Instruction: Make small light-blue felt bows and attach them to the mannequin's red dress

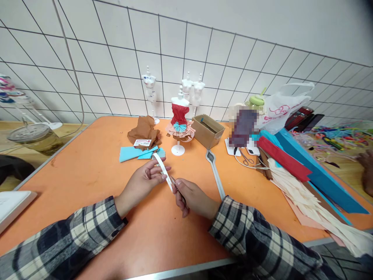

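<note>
My left hand [145, 181] is closed in a pinch on a narrow white strip [163, 167], which curves up past the fingertips. My right hand [192, 195] is wrapped round a thin metal tool [180, 190]; its tip meets the lower part of the strip, and fingers hide most of it. Just beyond the hands lie folded light-blue paper pieces [129, 154]. Behind them stands a small white dress form in a red bodice [180, 114], with a blue bow [180, 127] and a ruffled peach skirt [189, 132].
Crumpled brown paper [142, 129], a cardboard box [208, 134] and a grey tool [217, 175] lie around. Scissors [247, 158], cables and long paper strips [303, 194] are at right, with a plastic bag [281, 107]. Another person's hand [367, 171] shows at the right edge.
</note>
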Demonstrator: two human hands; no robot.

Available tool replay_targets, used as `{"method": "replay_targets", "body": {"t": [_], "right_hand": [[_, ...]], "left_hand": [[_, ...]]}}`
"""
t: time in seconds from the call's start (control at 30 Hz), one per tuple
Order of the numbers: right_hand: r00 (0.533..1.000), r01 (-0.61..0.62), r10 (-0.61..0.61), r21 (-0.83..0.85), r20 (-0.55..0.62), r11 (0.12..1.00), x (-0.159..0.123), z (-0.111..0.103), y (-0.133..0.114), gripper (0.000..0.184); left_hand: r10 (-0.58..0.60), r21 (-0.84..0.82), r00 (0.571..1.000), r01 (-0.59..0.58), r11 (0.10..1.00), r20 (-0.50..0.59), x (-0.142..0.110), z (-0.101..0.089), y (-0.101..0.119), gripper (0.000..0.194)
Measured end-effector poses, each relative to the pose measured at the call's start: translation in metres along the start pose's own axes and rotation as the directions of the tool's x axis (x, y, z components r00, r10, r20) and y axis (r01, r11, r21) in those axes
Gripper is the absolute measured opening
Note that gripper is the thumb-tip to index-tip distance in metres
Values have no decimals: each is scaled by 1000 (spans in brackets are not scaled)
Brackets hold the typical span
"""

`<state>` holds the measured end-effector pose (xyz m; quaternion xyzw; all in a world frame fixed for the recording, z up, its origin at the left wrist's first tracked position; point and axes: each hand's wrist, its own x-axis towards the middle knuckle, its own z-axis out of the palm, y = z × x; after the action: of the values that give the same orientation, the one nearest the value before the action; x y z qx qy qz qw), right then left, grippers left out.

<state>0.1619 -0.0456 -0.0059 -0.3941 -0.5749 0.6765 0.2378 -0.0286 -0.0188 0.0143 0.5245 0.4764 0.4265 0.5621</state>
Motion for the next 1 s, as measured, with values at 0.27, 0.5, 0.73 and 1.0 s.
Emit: {"method": "replay_targets", "body": {"t": [0.27,0.5,0.73,1.0], "right_hand": [[999,-11,8,-81,-39,997,-2,-2,-4,32],[995,-1,-18,-182,-103,983,-4,-3,-6,30],[988,1,-33,-210,-150,978,-3,-2,-5,29],[989,-2,-32,-231,-146,973,-3,-2,-4,30]], "left_hand": [[-1,-5,1000,1,1000,10,-3,1,2,70],[0,-1,1000,0,1000,-2,-3,2,3,69],[-24,-3,1000,24,1000,7,-5,3,3,75],[-36,5,999,36,999,18,-5,3,1,79]]}}
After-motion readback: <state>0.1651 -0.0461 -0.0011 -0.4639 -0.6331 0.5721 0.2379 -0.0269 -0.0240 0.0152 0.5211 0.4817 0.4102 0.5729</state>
